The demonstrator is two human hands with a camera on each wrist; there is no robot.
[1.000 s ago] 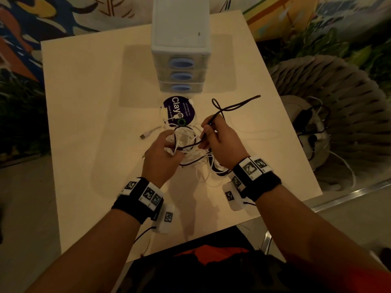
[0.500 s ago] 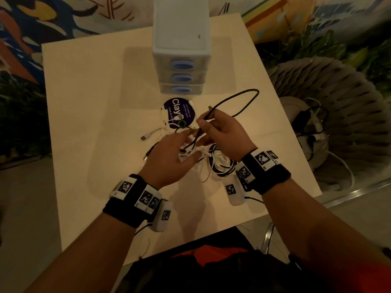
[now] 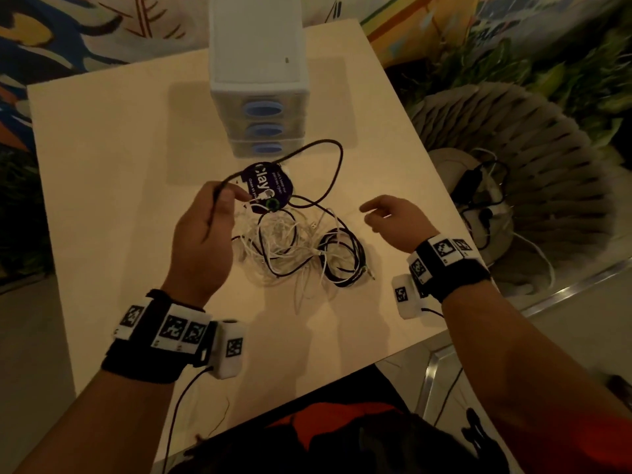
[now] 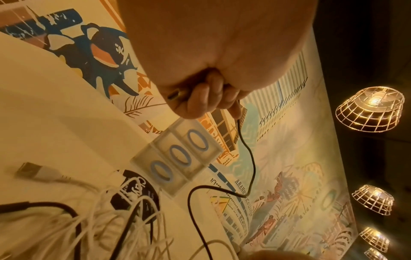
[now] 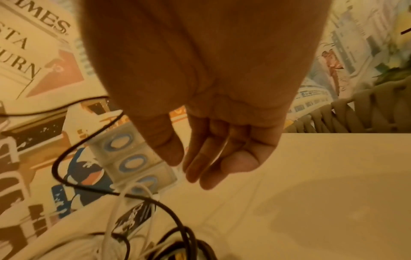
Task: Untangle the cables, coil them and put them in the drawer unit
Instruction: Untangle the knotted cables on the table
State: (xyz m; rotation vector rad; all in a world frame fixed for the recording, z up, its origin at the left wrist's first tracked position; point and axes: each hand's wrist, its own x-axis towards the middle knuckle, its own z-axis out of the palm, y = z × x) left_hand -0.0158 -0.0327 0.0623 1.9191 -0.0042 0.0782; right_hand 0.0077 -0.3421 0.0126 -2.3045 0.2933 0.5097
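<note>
Early stage: left hand (image 3: 201, 241) pinches one black cable (image 3: 328, 155) partly drawn from the tangle (image 3: 290, 248), right hand (image 3: 393, 220) loosely spread and empty, drawer unit (image 3: 260, 80) closed, nothing coiled

black cable (image 3: 337, 172), white tangle (image 3: 277, 248) – blue-handled drawers (image 3: 261, 109)

Drawer unit (image 3: 257, 68) placed at far table (image 3: 113, 186) edge, all fronts closed. Path to it blocked by cable pile (image 3: 294, 248), round dark sticker (image 3: 268, 188) and raised black cable loop (image 3: 333, 165). Bare tabletop left open at both sides of pile.
</note>
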